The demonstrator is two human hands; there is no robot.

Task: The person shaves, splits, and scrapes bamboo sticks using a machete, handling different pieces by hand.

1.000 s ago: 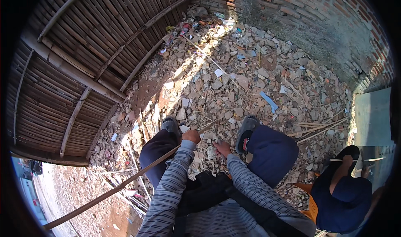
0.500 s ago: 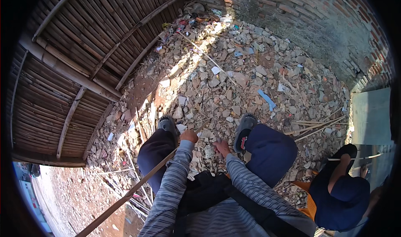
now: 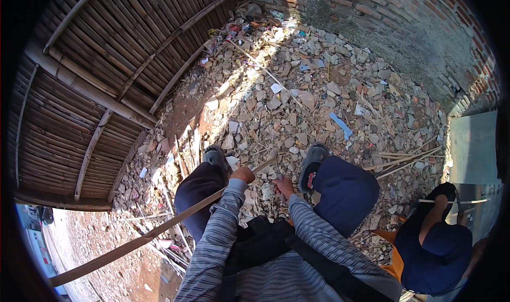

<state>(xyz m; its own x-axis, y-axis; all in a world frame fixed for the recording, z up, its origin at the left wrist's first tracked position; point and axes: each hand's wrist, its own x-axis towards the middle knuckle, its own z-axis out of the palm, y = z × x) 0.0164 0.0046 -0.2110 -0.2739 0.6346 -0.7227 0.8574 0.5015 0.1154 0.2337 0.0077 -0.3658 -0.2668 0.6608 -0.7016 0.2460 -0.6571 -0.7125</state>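
Fingers of the left hand (image 3: 243,175) are curled closed around a long brown strip (image 3: 159,229); those of the right hand (image 3: 283,187), just beside at 4 o'clock of it, are bent inward, but whether they grip anything cannot be told. Clock positions refer to the view, 12 at the top.

Ground: broken stone rubble (image 3: 265,126), angular and loose. Wall, 10 o'clock: slatted panel (image 3: 90,52) of narrow dark slats with round poles across. Wall, between 1 and 2 o'clock: red brick (image 3: 382,31), partly coated in rough grey. At 4 o'clock: co-worker in navy (image 3: 435,265).

Strip: flat, slender, straight; runs from the rim at 8 o'clock to the centre, far end just beyond the left fist. Grey shoe (image 3: 313,158), right foot: a red-and-white mark (image 3: 310,181) beside it, too small to read.
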